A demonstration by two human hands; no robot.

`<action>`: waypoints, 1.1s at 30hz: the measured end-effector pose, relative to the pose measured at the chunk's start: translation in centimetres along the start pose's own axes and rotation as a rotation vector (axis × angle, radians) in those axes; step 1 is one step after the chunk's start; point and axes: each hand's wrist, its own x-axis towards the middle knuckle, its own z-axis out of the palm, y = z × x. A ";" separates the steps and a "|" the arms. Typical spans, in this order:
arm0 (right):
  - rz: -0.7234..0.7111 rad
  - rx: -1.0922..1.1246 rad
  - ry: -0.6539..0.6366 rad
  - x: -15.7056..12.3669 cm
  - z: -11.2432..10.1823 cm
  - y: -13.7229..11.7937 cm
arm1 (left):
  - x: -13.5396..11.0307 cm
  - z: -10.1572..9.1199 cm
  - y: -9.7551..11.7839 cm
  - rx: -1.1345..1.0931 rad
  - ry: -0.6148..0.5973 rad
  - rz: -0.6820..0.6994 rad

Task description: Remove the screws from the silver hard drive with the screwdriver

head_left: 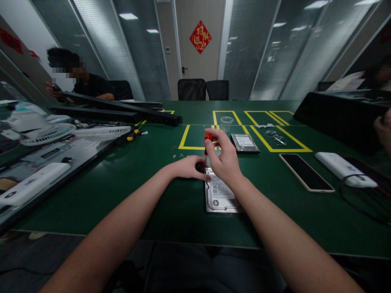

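Observation:
A silver hard drive with a white label lies flat on the green table in front of me. My right hand is closed around the orange and black handle of a screwdriver. Its thin shaft points down at the drive's far left corner; the tip is hard to make out. My left hand grips that same corner, thumb on the drive's top and fingers curled at the far side, partly hidden. Tiny screws lie beyond my left hand. A second hard drive rests farther back on the right.
A clear plastic cup, eyeglasses, a phone and a white power strip lie to the right. A yellow-black screwdriver, a white fan and black bars are left. People sit at both sides.

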 end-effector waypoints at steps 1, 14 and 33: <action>0.007 0.007 -0.002 0.0 0.0 0.0 | 0.0 0.0 0.0 0.000 0.001 0.000; -0.029 -0.009 0.007 0.2 0.2 0.4 | 0.1 0.1 0.0 0.017 0.006 0.009; 0.056 0.065 -0.018 0.0 0.1 0.1 | 0.1 0.0 -0.1 -0.008 0.009 0.008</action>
